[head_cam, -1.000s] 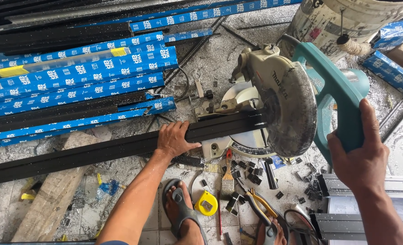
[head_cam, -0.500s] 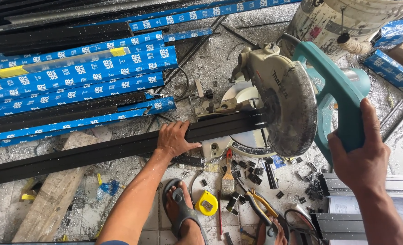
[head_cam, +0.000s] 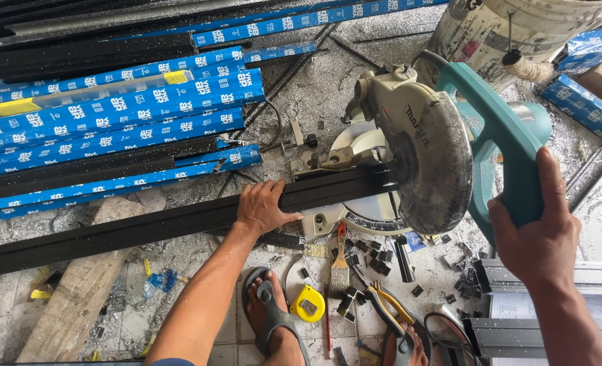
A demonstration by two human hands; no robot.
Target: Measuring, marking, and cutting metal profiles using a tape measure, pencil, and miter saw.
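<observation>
A: Biggest first? Changes since a second ago?
B: Miter saw (head_cam: pixel 430 163), head seen lowered over the long black profile (head_cam: pixel 145 230) on the floor; nothing is seen shifted, so the hold is judged steady.
A: Hands?
B: Right hand (head_cam: pixel 535 237) is wrapped shut around the teal handle (head_cam: pixel 511 146). Left hand (head_cam: pixel 264 207) is pressed flat, fingers spread, on the profile just beside the blade guard.
A: Small stuff?
B: Yellow tape measure (head_cam: pixel 308 303) is noted near the sandalled foot (head_cam: pixel 270 318).
</observation>
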